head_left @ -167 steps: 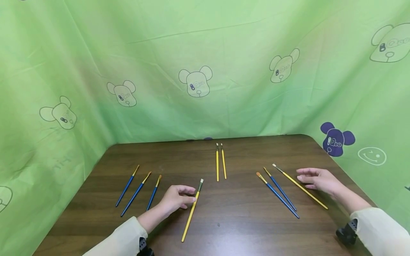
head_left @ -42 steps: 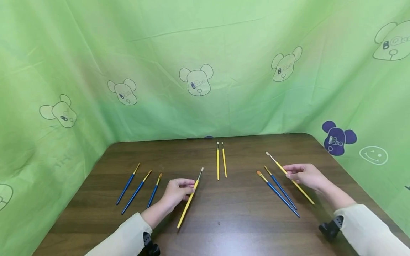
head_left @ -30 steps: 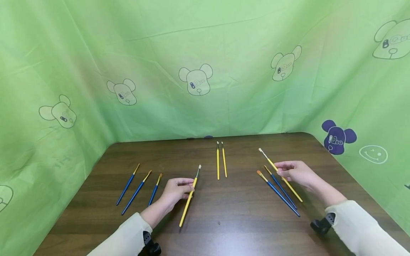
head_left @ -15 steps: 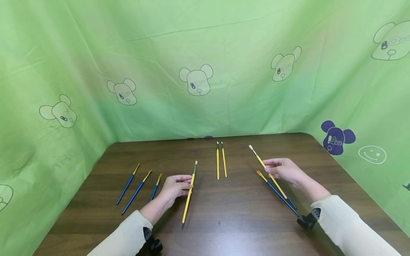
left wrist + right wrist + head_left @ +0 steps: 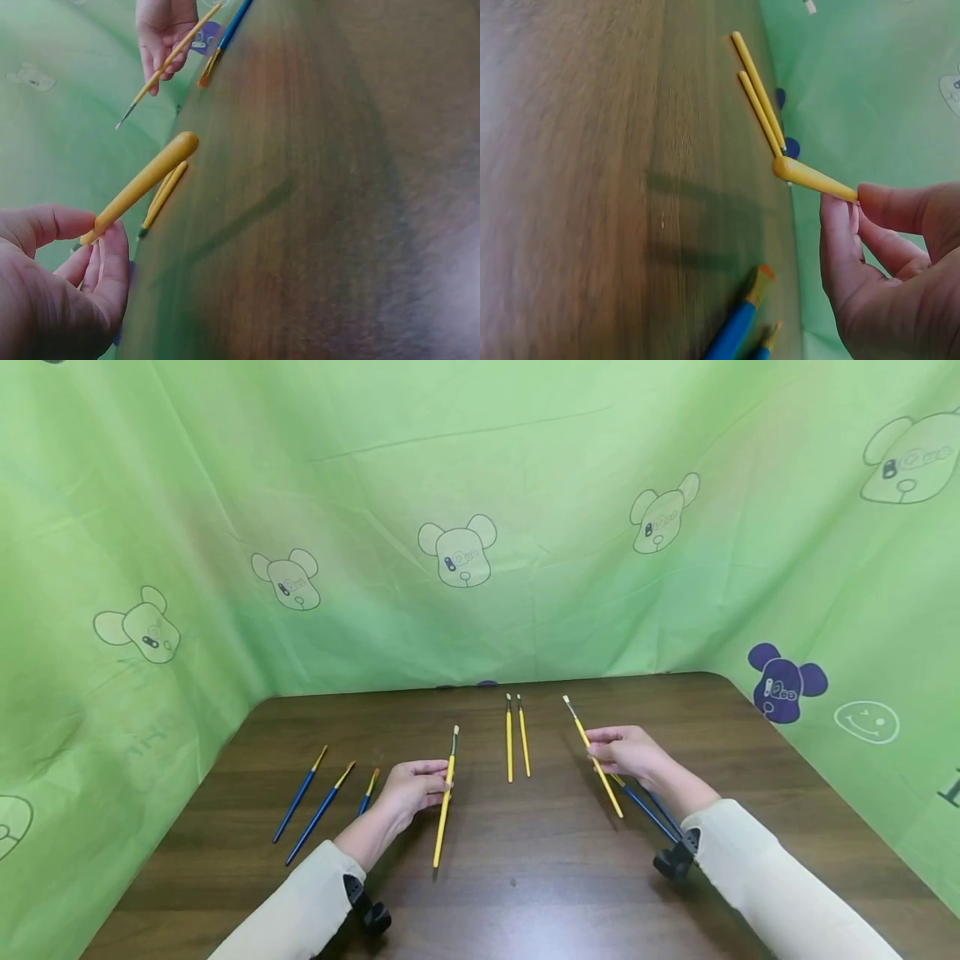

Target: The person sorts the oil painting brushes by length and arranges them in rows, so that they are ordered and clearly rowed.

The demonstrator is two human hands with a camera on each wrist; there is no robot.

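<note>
My left hand (image 5: 408,789) pinches a yellow-handled paintbrush (image 5: 442,827) between thumb and fingers, white bristles pointing to the far side. In the left wrist view the handle end of this brush (image 5: 146,184) is raised, its shadow falling on the table. On the other side, my right hand (image 5: 633,753) pinches a second yellow paintbrush (image 5: 609,791), bristles tilted toward the back left. The right wrist view shows that brush's handle end (image 5: 810,176) off the table too. Between and beyond the hands lie two thin yellow paintbrushes (image 5: 509,747), side by side.
Three blue-handled paintbrushes (image 5: 303,802) lie at the left of the brown wooden table (image 5: 525,902), one partly behind the left hand. Two more blue paintbrushes (image 5: 647,814) lie under the right hand and forearm, partly hidden. A green printed cloth (image 5: 465,635) hangs behind.
My right hand, first empty beside the yellow brush, has picked it up and carried it left, over the blue brushes. My left hand has lifted its yellow brush and moved it slightly away from me.
</note>
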